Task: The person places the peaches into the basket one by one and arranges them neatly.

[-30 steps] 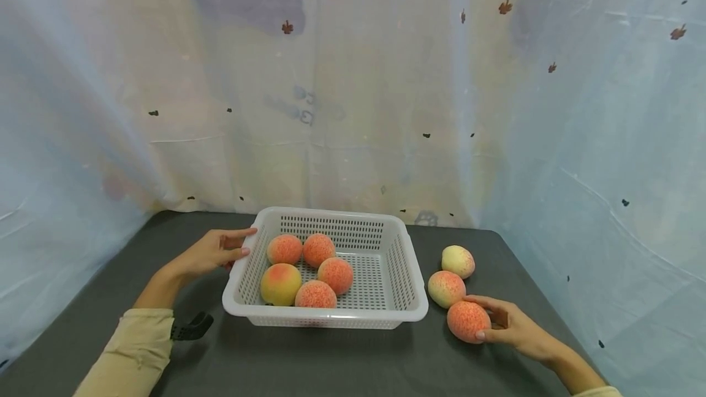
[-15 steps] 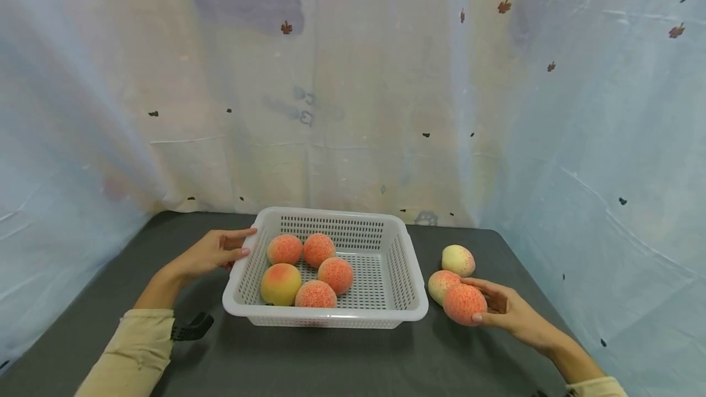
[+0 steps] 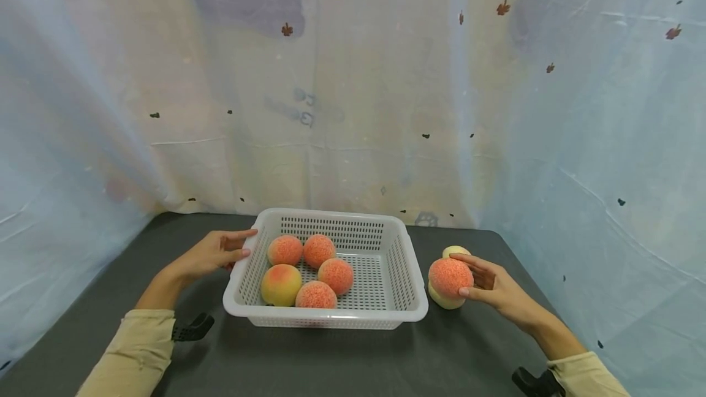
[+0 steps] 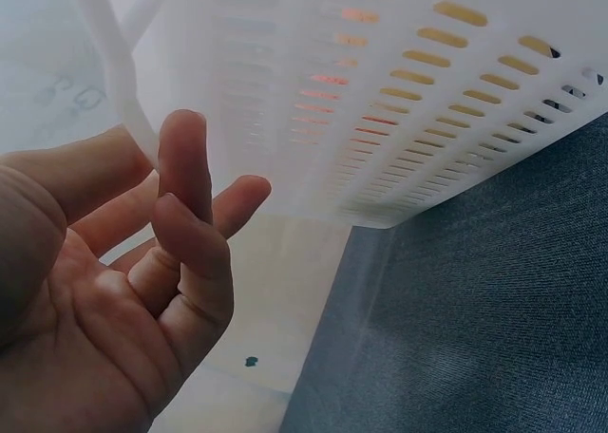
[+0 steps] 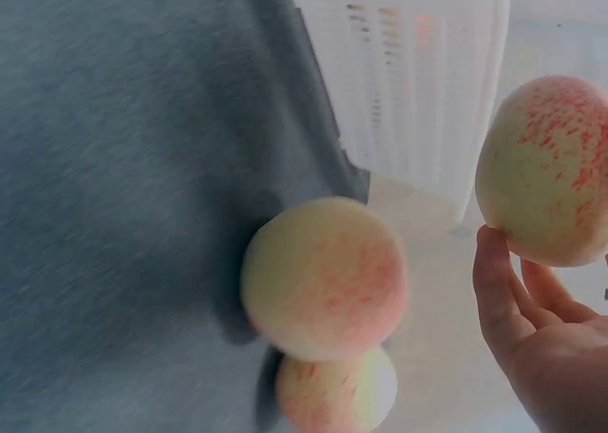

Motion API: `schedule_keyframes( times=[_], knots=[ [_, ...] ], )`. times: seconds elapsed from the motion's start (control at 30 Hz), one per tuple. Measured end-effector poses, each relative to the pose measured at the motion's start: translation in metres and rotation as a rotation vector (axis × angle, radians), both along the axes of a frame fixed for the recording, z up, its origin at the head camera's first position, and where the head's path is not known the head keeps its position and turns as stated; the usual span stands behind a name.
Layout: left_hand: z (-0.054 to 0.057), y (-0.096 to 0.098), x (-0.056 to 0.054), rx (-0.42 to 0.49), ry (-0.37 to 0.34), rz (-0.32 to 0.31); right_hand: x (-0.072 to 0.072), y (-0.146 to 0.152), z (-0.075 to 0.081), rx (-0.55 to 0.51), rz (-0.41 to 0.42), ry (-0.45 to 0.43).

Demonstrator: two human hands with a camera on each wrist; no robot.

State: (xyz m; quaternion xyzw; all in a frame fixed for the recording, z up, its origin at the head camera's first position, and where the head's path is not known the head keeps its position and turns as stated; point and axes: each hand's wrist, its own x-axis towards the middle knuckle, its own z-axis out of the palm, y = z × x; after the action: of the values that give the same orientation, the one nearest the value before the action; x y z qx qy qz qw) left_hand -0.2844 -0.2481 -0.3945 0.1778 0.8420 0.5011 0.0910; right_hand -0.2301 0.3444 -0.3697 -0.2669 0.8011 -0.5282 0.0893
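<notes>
In the head view my left hand (image 3: 217, 251) grips the left rim of a white perforated plastic basket (image 3: 322, 318). The left wrist view has the fingers and thumb at the rim, against the slotted wall (image 4: 285, 148). My right hand (image 3: 499, 290) holds a peach (image 3: 450, 276) up off the table, right of the basket. Its speckled red side faces the head camera, and a paler side of the peach (image 5: 546, 172) shows in the right wrist view. Two pale, red-blushed peaches (image 5: 323, 276) lie on the table below it, partly hidden in the head view.
Several peaches (image 3: 335, 276) sit in the basket's left and middle parts, among them a yellower fruit (image 3: 281, 285). A dark grey cloth (image 3: 309, 360) covers the table. Pale plastic sheeting (image 3: 353, 109) hangs behind and at both sides.
My right hand has lifted the red peach off the table and carried it up and slightly left, over the two other peaches. The left hand and basket have stayed put.
</notes>
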Motion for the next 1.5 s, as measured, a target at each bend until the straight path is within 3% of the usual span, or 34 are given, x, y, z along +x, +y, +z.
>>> schedule_keyframes(
  times=[0.2,0.57,0.93,1.5],
  knots=[
    [0.000,0.000,0.000,0.003,-0.001,-0.007,-0.010,-0.016,0.010,0.005,0.015,0.004],
    [0.000,0.001,-0.001,-0.004,-0.004,-0.002,-0.028,-0.047,0.019,0.050,-0.041,-0.016],
    [0.004,0.003,-0.002,-0.005,-0.001,0.002,-0.045,-0.071,0.030,0.020,-0.047,-0.045],
    [-0.001,0.000,0.000,-0.002,-0.002,0.011,-0.068,-0.116,0.035,-0.062,0.028,-0.145]
  ],
)
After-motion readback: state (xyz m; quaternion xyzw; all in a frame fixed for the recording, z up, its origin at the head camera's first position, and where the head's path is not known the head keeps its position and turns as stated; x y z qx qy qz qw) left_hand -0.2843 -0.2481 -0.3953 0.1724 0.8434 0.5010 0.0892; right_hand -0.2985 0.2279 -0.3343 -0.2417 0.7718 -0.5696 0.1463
